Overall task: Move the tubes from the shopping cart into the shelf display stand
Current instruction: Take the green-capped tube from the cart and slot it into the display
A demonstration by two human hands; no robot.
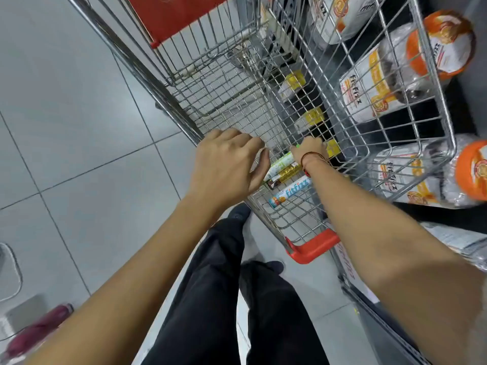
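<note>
Both hands reach down into the shopping cart (pixel 237 101), a wire basket with a red corner guard (pixel 313 246) at its near end and a red flap (pixel 181 14) at the far end. The left hand (pixel 226 164) hangs over the near left rim with its fingers loosely curled and nothing visibly in them; the fingertips are just beside the tubes. The right hand (pixel 309 150) is lower, at the cart's right wall, fingers bent down around the far end of the green tube (pixel 280 164), whose green cap shows by the knuckles; whether it truly grips the tube I cannot tell. A red cord sits around that wrist.

Three tubes lie side by side on the cart floor near its near end: the green tube, a gold and brown tube (pixel 284 176) touching it, and a white and blue tube (pixel 290 193) lettered "fitfizz" nearest the person.

Just right of the cart, the wire display stand (pixel 432 83) holds white and orange packs (pixel 369 98) and orange-topped tubs (pixel 440 43). Yellow boxes (pixel 292 83) show through the mesh. Below are grey floor tiles (pixel 79 127).
</note>
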